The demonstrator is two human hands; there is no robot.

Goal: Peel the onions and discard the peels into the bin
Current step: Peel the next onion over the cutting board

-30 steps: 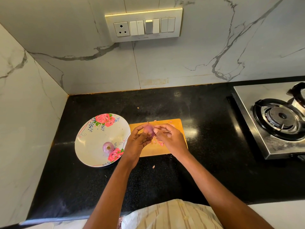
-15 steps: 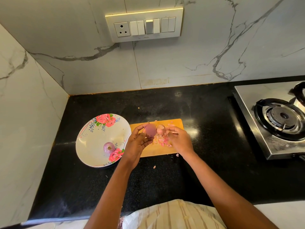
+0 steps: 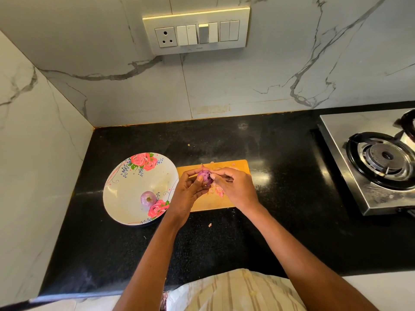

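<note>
My left hand (image 3: pixel 188 192) grips a small purple onion (image 3: pixel 205 177) above the wooden cutting board (image 3: pixel 241 167). The fingertips of my right hand (image 3: pixel 235 187) pinch at the onion's right side, on its skin. Pink onion peels (image 3: pixel 219 191) lie on the board under my hands. A second purple onion (image 3: pixel 147 197) rests in the white floral bowl (image 3: pixel 125 189) to the left of the board. No bin is in view.
A steel gas stove (image 3: pixel 377 162) stands at the right on the black countertop (image 3: pixel 280 232). Marble walls close off the back and left. A switch panel (image 3: pixel 197 30) hangs on the back wall. Small peel scraps (image 3: pixel 210 225) lie on the counter.
My right hand, which had dropped to the board with a peel, has come back up to the onion. The left hand has turned the onion slightly.
</note>
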